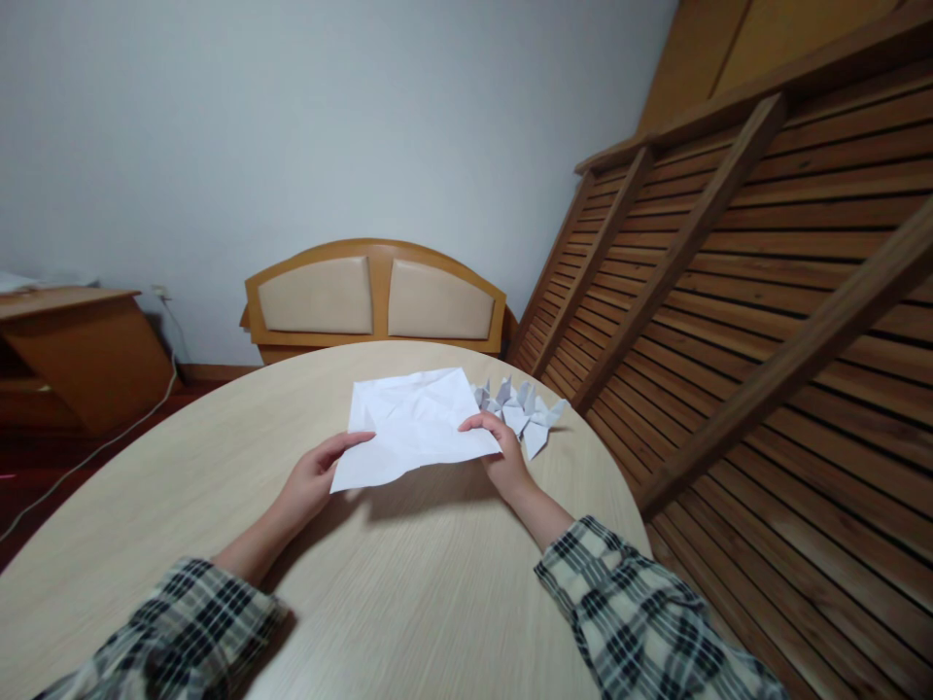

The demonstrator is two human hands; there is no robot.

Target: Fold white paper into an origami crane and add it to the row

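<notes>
A creased sheet of white paper is held up a little above the round table by both hands. At its left edge my left hand pinches it, thumb on top and the other fingers hidden underneath. My right hand grips the right edge in the same way. Fold lines and wrinkles run across the sheet, and its near edge is wavy, with a shadow below. Just beyond my right hand, several folded white paper cranes stand close together on the table.
The pale wooden round table fills the foreground. Behind it stands a headboard with two beige panels against the wall. A slatted wooden frame leans along the right side. On the left are a desk and a white cable.
</notes>
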